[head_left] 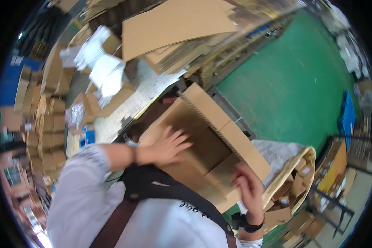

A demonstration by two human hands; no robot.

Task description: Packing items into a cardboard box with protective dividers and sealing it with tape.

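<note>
An open cardboard box [231,134] stands tilted in front of me, its far flap folded outward and its dark inside showing bare cardboard. Over its left part lies my left hand [165,148], fingers spread and nothing gripped; the palm is turned down toward the near-left flap. My right hand [249,186] is at the box's right end, close to the rim. Motion smears its partly curled fingers, and I cannot tell whether they touch the cardboard.
Flat cardboard sheets [173,31] are stacked on the far bench. White crumpled wrapping [105,70] and a blue tape roll [87,135] lie on the left table. A sack [312,165] of cardboard scraps stands at right on the green floor [285,82]. Stacked cartons [51,128] line the left.
</note>
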